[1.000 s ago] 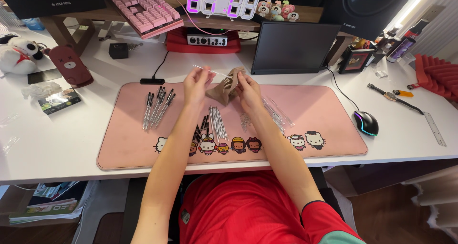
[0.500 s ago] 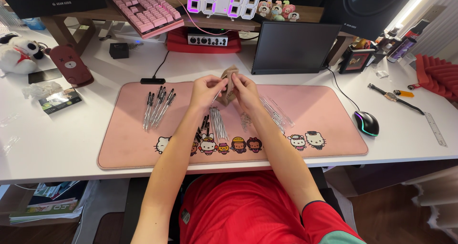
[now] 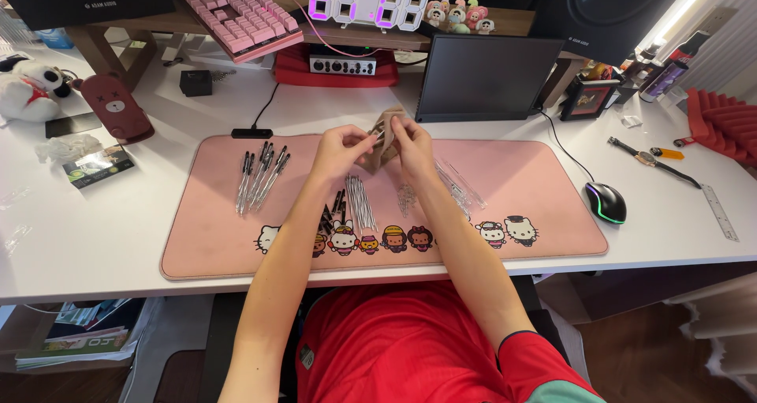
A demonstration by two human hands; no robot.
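While both grip a small tan pouch (image 3: 384, 139), left hand (image 3: 341, 149) meets right hand (image 3: 410, 143).

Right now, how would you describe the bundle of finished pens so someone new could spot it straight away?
Start at the pink desk mat on the white desk. Look to its left part, left of the left hand, where the pens lie fanned side by side. Unlike the thin refills and clear barrels nearer the middle, they have dark caps and clips.

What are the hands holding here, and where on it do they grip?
Both hands, left hand and right hand, hold a small tan pouch-like thing between them, fingers pinching its upper edges; exactly what it is cannot be told.
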